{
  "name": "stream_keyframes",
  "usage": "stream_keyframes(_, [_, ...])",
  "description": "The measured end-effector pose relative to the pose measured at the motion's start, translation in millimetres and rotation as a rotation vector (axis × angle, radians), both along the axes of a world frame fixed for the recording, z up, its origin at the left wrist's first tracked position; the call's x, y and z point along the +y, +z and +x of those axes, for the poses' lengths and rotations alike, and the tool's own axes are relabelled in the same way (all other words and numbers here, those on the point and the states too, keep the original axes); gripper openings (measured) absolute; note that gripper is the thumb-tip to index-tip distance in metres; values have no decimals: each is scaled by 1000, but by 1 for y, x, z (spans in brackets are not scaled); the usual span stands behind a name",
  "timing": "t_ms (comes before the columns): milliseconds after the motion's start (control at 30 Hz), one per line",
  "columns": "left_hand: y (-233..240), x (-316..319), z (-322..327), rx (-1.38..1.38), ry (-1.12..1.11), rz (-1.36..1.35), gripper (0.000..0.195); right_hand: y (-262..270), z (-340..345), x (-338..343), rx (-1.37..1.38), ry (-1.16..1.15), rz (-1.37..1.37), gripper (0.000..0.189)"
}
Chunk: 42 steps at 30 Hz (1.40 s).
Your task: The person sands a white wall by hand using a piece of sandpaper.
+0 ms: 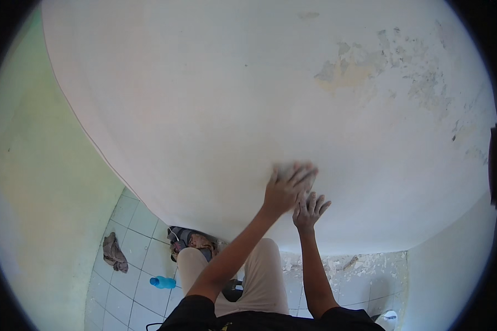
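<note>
My left hand (288,188) is pressed to the white plastered wall (190,103), blurred by motion. Under its fingers shows a flat grey piece (285,170), like sandpaper, though the blur hides its exact kind. Just below and to the right, my right hand (309,212) rests against the wall, fingers spread and whitened with dust. It holds nothing that I can see. Peeled patches (348,72) mark the wall at the upper right, showing grey and yellowish layers.
A green wall (37,165) stands at left. On the tiled floor (126,265) lie a crumpled brown cloth (115,253), a blue plastic bottle (163,282) and a dark bundle (190,240) by the wall's foot. Paint flakes (356,265) litter the right side, near a white container (387,319).
</note>
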<state>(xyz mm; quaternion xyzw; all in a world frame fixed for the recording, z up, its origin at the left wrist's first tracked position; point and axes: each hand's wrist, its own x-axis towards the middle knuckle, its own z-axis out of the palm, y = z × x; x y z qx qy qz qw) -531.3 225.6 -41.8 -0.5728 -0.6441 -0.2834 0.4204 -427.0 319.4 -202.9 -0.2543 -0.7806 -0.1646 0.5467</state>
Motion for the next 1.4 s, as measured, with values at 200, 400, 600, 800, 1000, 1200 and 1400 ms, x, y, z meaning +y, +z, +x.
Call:
stream_keyframes(200, [227,-8,-36,-66,93,379,52,6,18,-9,-93,-31,34,40])
stream_keyframes(400, [227,-20,-41,-93,121,382,57,12,17,-20,-69,-36,-50,42])
stream_keyframes(600, [18,-22,-41,-54,32,62,48,33,10,-48,-54,-57,-202,45])
stream_keyframes(800, [115,-13,-37,-53,38,166,58,95,29,-64,-13,-127,-505,46])
stream_keyframes(1000, [267,-7,-17,12,54,371,59,198,32,-68,181,-78,-728,76])
stream_keyframes(1200, [157,-1,-1,17,8,111,55,192,36,-63,126,-69,-686,99])
stream_keyframes(1400, [143,-2,-5,-15,-64,144,52,192,51,-65,72,-54,-686,97])
